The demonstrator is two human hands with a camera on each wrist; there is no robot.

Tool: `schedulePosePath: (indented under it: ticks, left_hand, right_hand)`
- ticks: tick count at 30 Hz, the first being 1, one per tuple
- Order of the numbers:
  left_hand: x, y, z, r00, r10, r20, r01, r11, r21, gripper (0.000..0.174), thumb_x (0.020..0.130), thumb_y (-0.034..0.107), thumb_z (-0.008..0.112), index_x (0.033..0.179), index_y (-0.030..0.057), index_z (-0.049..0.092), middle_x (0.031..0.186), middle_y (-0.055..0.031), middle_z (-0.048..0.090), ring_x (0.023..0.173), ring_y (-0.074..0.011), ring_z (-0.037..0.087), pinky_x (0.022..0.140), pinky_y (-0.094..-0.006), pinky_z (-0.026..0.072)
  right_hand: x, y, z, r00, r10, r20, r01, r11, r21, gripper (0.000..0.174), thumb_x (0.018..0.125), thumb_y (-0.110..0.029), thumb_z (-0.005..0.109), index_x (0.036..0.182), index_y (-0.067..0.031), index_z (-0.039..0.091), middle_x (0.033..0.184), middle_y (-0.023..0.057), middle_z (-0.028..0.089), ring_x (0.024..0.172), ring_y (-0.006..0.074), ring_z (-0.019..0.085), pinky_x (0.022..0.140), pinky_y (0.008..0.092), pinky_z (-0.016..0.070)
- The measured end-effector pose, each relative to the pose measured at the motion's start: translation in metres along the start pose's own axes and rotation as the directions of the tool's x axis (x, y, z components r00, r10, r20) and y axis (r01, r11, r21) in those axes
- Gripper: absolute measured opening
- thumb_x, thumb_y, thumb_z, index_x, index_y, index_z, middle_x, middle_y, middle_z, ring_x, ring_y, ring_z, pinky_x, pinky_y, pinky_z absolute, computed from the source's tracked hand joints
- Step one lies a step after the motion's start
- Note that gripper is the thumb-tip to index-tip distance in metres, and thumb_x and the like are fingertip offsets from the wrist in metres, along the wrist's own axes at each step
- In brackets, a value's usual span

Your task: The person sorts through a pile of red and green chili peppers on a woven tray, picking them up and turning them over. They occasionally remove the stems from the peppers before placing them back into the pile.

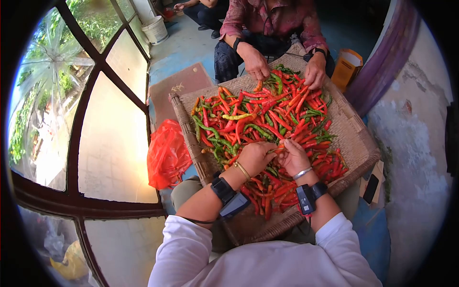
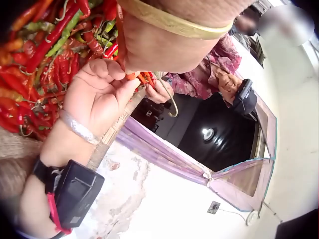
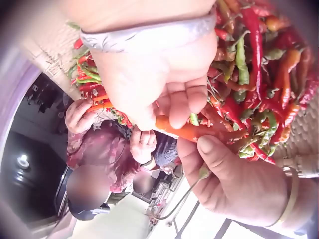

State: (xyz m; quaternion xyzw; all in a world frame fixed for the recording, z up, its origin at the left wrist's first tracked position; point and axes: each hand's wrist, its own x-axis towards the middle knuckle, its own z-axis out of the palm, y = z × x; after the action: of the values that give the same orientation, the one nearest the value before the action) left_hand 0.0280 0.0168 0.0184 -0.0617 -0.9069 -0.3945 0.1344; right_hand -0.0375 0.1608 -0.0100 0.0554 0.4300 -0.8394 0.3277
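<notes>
A broad woven tray heaped with red, orange and green chili peppers lies before me. Over its near half, my left hand and right hand meet. Between them is an orange chili pepper, lying sideways in the right wrist view. My left thumb and fingers pinch it near one end, and a long curved stem sticks out below those fingers. Right-hand fingertips grip the other end, partly covering it. In the left wrist view, my left hand hides most of the pepper.
Across the tray, another person's hands reach into the peppers at the far edge. A red plastic bag is on the floor at the left, beside the window frame. A phone lies at the right, and a yellow box stands behind the tray.
</notes>
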Motion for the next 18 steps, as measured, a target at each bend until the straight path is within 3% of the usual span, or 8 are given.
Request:
schedulePosePath:
  ticks: [3,5,9,11,13,14,17,18]
  left_hand:
    - [-0.001,0.000,-0.005,1.000,0.028,-0.004,-0.028,1.000,-0.004,0.021,0.077,0.015,0.058,0.093,0.0011,0.058,0.078,-0.0139,0.060,0.070,-0.0278,0.058,0.061,-0.0322,0.0457]
    - [0.003,-0.003,-0.020,0.972,-0.208,-0.108,0.192,0.971,-0.145,0.022,0.080,0.022,0.054,0.090,0.0036,0.059,0.071,-0.0145,0.059,0.070,-0.0303,0.058,0.060,-0.0365,0.0445]
    - [0.005,-0.017,-0.040,0.916,-0.329,-0.229,0.287,0.937,-0.198,0.031,0.084,0.030,0.048,0.085,0.0019,0.061,0.065,-0.0162,0.057,0.063,-0.0298,0.057,0.056,-0.0359,0.0436]
    - [0.003,-0.024,-0.049,0.904,-0.391,-0.171,0.379,0.920,-0.099,0.033,0.085,0.032,0.047,0.083,0.0019,0.061,0.063,-0.0155,0.057,0.059,-0.0300,0.056,0.054,-0.0354,0.0433]
    - [-0.001,-0.032,-0.046,0.907,-0.377,-0.186,0.359,0.925,-0.121,0.035,0.085,0.033,0.047,0.082,0.0012,0.061,0.061,-0.0147,0.056,0.056,-0.0280,0.056,0.053,-0.0344,0.0432]
    - [-0.002,-0.035,-0.044,0.910,-0.361,-0.205,0.337,0.930,-0.146,0.037,0.086,0.033,0.047,0.080,0.0005,0.062,0.059,-0.0140,0.056,0.054,-0.0259,0.055,0.051,-0.0334,0.0430]
    - [-0.003,-0.033,-0.043,0.893,-0.402,-0.202,0.336,0.895,-0.292,0.037,0.086,0.033,0.048,0.079,-0.0013,0.061,0.055,-0.0090,0.055,0.049,-0.0166,0.053,0.048,-0.0289,0.0420]
    - [-0.003,-0.032,-0.042,0.893,-0.403,-0.199,0.339,0.894,-0.292,0.037,0.086,0.033,0.048,0.079,-0.0013,0.061,0.055,-0.0090,0.055,0.049,-0.0166,0.053,0.048,-0.0289,0.0420]
  right_hand:
    - [0.004,-0.003,-0.012,0.999,-0.033,0.001,0.033,0.981,-0.192,0.022,0.085,-0.025,0.051,0.080,-0.0049,0.057,0.054,0.0004,0.050,0.039,0.0080,0.043,0.036,0.0201,0.0322]
    - [0.003,-0.007,-0.014,0.999,-0.016,0.036,0.025,0.960,-0.277,0.024,0.085,-0.026,0.050,0.077,-0.0045,0.057,0.052,0.0006,0.049,0.037,0.0075,0.041,0.034,0.0198,0.0306]
    - [0.000,-0.016,-0.011,0.993,0.032,0.112,0.020,0.899,-0.437,0.027,0.085,-0.027,0.050,0.073,-0.0039,0.056,0.049,0.0006,0.047,0.034,0.0067,0.038,0.032,0.0194,0.0282]
    - [0.006,-0.019,-0.018,0.987,0.049,0.153,0.003,0.946,-0.323,0.024,0.086,-0.026,0.049,0.081,-0.0048,0.058,0.059,0.0035,0.054,0.043,0.0094,0.046,0.039,0.0220,0.0352]
    - [0.010,-0.019,-0.013,0.962,-0.245,0.124,0.221,0.959,0.180,0.029,0.086,-0.027,0.048,0.102,-0.0035,0.053,0.073,0.0055,0.058,0.061,0.0103,0.054,0.052,0.0249,0.0424]
    - [0.009,-0.023,-0.012,0.948,-0.274,0.161,0.241,0.950,0.198,0.042,0.086,-0.027,0.048,0.119,-0.0027,0.039,0.085,0.0075,0.059,0.078,0.0121,0.056,0.063,0.0290,0.0446]
    - [0.006,-0.022,-0.007,0.978,-0.187,0.091,0.183,0.982,0.046,0.050,0.086,-0.027,0.048,0.125,-0.0018,0.030,0.089,0.0086,0.060,0.082,0.0146,0.057,0.064,0.0295,0.0455]
    - [0.005,-0.017,-0.008,0.987,-0.133,0.085,0.141,0.985,-0.096,0.047,0.086,-0.027,0.048,0.124,-0.0018,0.035,0.091,0.0084,0.058,0.078,0.0152,0.057,0.063,0.0267,0.0463]
